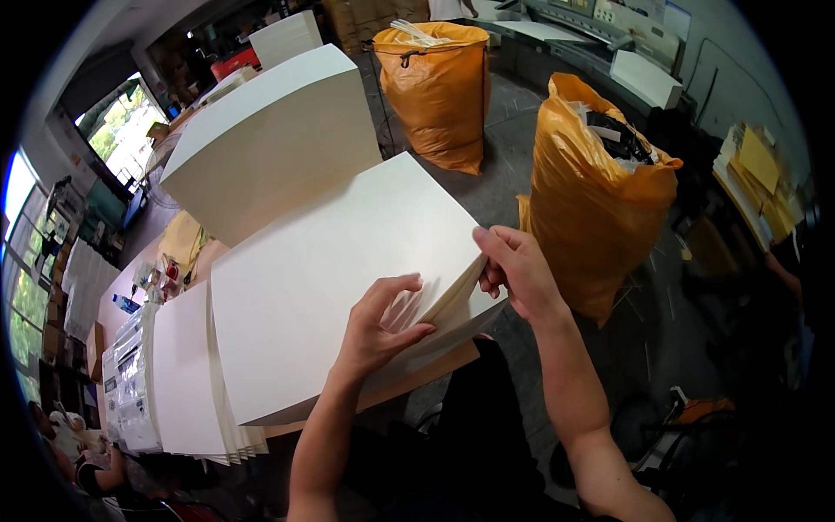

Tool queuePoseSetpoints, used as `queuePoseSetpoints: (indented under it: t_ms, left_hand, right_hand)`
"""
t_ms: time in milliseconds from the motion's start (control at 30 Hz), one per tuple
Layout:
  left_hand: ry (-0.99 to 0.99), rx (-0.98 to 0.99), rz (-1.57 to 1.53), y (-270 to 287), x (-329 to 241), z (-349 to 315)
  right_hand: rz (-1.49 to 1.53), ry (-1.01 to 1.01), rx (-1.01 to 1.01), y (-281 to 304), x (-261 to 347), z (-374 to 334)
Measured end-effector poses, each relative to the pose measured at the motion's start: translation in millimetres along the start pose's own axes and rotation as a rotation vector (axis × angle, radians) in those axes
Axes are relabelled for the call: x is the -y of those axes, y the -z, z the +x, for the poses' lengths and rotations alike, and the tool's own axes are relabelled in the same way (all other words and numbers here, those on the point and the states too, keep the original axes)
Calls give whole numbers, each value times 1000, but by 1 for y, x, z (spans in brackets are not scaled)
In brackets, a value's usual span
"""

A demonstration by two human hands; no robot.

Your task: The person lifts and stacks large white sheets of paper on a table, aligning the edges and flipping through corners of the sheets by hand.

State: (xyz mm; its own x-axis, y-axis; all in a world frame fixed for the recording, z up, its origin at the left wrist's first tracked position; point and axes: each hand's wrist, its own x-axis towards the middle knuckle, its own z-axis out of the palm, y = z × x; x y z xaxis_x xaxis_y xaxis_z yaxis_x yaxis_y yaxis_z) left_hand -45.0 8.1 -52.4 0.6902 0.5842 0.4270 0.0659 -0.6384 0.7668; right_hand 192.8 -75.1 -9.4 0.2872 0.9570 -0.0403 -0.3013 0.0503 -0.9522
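Observation:
A thick stack of large white paper sheets [322, 278] lies in front of me on a table. At its right corner my right hand [519, 271] pinches the edge of several lifted sheets between thumb and fingers. The lifted sheets [452, 294] bow up along the near edge, leaving a gap above the paper below. My left hand [380, 326] is at that near edge, thumb and fingers apart in a curved shape. Its fingertips are over the top sheet and its thumb is by the bowed edge; I cannot tell whether it touches the paper.
Behind stands a taller white paper stack [287, 143]. To the left are a lower paper stack [184, 374] and plastic-wrapped packs [129, 378]. Two orange sacks, one farther [435, 96] and one nearer [591, 204], stand on the floor at right. Part of a person [109, 474] shows at lower left.

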Motion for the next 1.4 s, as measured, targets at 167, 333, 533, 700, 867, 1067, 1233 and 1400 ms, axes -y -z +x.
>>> queuePoseSetpoints:
  t_ms: [167, 333, 533, 700, 867, 1067, 1233, 1400]
  left_hand:
    - [16, -160, -87, -13, -5, 2]
    - [-63, -4, 17, -7, -11, 3]
    - [-51, -42, 30, -8, -7, 1]
    - [-66, -53, 31, -4, -6, 1]
    - [-81, -106, 45, -6, -6, 2]
    - [-85, -18, 80, -6, -12, 3]
    - [-54, -36, 37, -5, -6, 1]
    - [-51, -218, -18, -14, -11, 4]
  right_hand:
    - [-695, 363, -141, -6, -18, 2]
    - [16, 10, -8, -4, -7, 6]
    - [27, 34, -15, -3, -9, 3]
    - [-89, 105, -40, -4, -10, 1]
    - [-278, 228, -122, -12, -15, 3]
    - [141, 54, -3, -6, -13, 6]
    - [103, 58, 4, -8, -14, 6]
    - [-308, 238, -80, -12, -19, 4]
